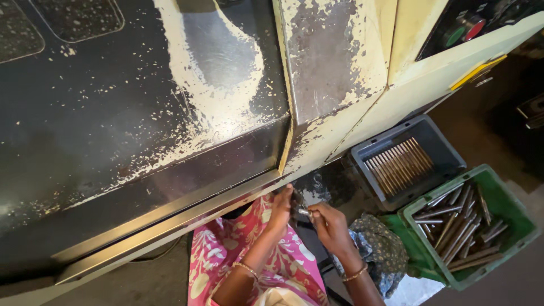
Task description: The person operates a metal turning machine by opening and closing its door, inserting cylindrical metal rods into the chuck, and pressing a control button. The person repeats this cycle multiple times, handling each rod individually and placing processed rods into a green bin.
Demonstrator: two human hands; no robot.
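My left hand and my right hand meet low in the head view, just below the bottom edge of a big machine door with worn, flaking paint. Between the fingers of both hands sits a small metal part, partly hidden. Each wrist wears a thin bangle. A pink patterned cloth covers my lap under the left forearm.
To the right stand a grey crate with neatly lined metal rods and a green crate with several loose metal rods. A dark patterned rag lies beside the right wrist. A control panel with red and green buttons is at the top right.
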